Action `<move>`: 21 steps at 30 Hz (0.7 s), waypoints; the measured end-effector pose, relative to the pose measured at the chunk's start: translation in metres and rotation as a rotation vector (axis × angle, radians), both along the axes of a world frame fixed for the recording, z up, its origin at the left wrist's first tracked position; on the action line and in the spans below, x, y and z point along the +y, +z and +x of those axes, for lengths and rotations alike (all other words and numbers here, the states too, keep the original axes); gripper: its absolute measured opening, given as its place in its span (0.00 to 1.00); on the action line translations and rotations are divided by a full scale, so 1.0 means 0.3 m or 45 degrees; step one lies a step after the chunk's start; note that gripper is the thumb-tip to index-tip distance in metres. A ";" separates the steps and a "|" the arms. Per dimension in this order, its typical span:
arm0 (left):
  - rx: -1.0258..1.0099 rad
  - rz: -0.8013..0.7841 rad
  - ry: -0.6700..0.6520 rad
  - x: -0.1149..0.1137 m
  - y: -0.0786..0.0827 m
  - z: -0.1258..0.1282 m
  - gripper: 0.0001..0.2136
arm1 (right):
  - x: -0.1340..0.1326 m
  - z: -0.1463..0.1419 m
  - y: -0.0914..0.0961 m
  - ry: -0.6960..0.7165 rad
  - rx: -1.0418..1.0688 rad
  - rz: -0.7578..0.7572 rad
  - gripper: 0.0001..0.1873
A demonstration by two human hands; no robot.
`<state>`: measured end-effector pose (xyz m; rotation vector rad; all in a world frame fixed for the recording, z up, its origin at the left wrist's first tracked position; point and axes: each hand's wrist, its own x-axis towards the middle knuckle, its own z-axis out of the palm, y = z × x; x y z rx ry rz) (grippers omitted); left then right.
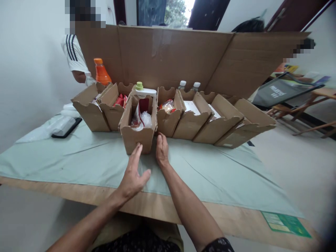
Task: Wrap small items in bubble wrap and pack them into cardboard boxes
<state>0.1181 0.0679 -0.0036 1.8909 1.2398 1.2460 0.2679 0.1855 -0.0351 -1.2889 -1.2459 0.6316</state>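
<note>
Lettering (277, 91) in white on the dark panel (265, 98) at right, too blurred to spell out. Fine print on the white bottle (148, 92) with the green cap, just behind the middle cardboard box (138, 137), too small to read. Green card (295, 225) on the bare table edge (223, 210) at lower right, its print likewise unreadable. Small white label (227, 145) low on the rightmost box (237, 134). Three dark stripes on the white sleeve (77, 52) of a person at left. Middle cardboard box plain brown, notched along the rim, narrower toward the base, upright on the pale green cloth (78, 168), forward of the row of similar boxes (194, 127). Inside it, a white and dark red packet (143, 106) and crumpled clear plastic (146, 119). Left hand (133, 176) at its front wall, fingertips against the cardboard, thumb spread wide. Right hand (162, 150) beside its right wall, fingers straight and together, cannot tell whether touching
</note>
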 end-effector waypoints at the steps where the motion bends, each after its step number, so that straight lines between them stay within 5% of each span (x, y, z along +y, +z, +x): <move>1: 0.018 -0.001 -0.019 0.054 0.005 0.001 0.40 | 0.004 0.003 -0.003 -0.013 0.003 -0.012 0.34; 7: 0.227 0.028 -0.017 0.321 0.014 0.016 0.40 | 0.005 -0.001 -0.002 -0.015 0.013 -0.039 0.32; 12: 0.276 0.078 0.065 0.339 0.032 -0.051 0.35 | 0.006 0.000 -0.012 0.034 0.031 -0.065 0.29; 17: 0.490 0.481 0.510 0.432 0.211 -0.248 0.33 | 0.018 -0.004 -0.019 0.072 0.060 -0.095 0.26; 21: 0.738 0.467 0.608 0.569 0.347 -0.364 0.17 | 0.019 -0.003 -0.011 0.074 0.078 -0.106 0.26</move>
